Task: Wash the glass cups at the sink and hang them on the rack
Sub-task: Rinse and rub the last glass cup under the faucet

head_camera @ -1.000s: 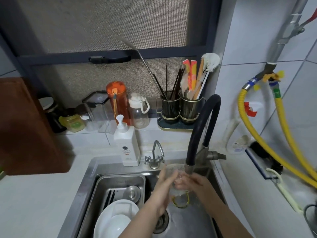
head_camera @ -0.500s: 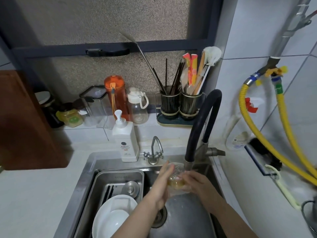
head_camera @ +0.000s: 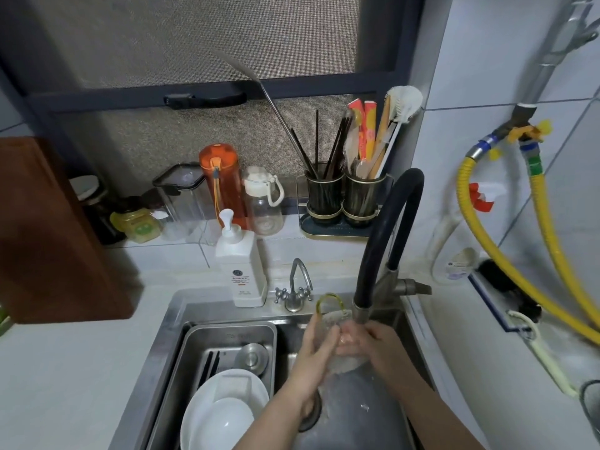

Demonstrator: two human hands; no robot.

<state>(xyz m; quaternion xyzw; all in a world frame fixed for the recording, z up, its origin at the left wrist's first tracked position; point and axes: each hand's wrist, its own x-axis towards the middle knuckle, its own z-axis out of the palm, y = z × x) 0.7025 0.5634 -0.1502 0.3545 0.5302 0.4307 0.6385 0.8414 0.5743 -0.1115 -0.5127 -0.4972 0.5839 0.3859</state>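
A clear glass cup (head_camera: 337, 321) with a yellow handle loop sits between both hands over the steel sink (head_camera: 181, 315), just under the outlet of the black hose faucet (head_camera: 376, 241). The cup's handle points up and back. My left hand (head_camera: 316, 352) grips the cup's left side. My right hand (head_camera: 373, 344) wraps the right side, fingers showing through the glass. Water runs down from the cup into the basin. No hanging rack is in view.
A steel tub (head_camera: 227, 334) in the sink's left part holds white bowls, chopsticks and a metal lid. A soap pump bottle (head_camera: 240, 274) and small tap (head_camera: 297, 287) stand behind. Utensil holders (head_camera: 344, 196), bottles, yellow hoses (head_camera: 545, 235) and a wooden board (head_camera: 48, 228) surround.
The cup has turned in my hands: its yellow handle, low near the drain a second ago, now points up beside the faucet outlet. Both hands stayed under the faucet.
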